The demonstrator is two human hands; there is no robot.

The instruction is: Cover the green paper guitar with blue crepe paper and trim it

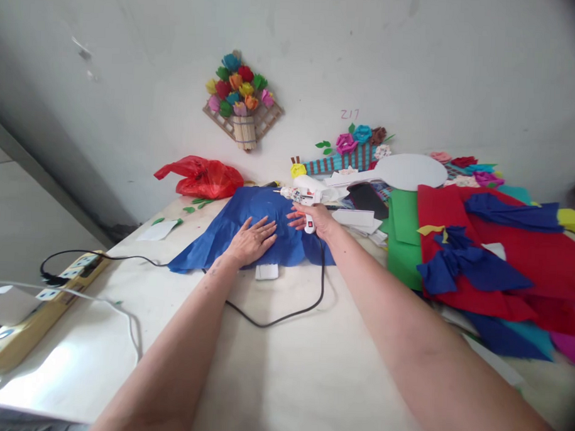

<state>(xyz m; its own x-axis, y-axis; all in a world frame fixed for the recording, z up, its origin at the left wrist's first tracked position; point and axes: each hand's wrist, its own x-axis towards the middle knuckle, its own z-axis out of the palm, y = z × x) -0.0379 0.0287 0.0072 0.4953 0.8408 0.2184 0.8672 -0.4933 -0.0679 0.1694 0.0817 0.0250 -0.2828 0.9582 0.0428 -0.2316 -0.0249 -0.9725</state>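
Note:
A sheet of blue crepe paper (230, 229) lies spread on the white table (287, 360). My left hand (250, 239) rests flat on the paper with its fingers stretched out. My right hand (316, 218) is wrapped round the handle of a white hot glue gun (300, 196), whose nozzle points left above the far part of the blue sheet. The gun's black cord (291, 313) loops across the table toward me. A small white object (266, 271) pokes out from under the near edge of the blue paper.
A yellow power strip (34, 307) with plugged cables lies at the left edge. A red plastic bag (201, 178) sits by the wall. Red, green and blue paper sheets (479, 260) pile up on the right. Paper-flower crafts (242, 97) hang on the wall; a white disc (411, 171) leans behind.

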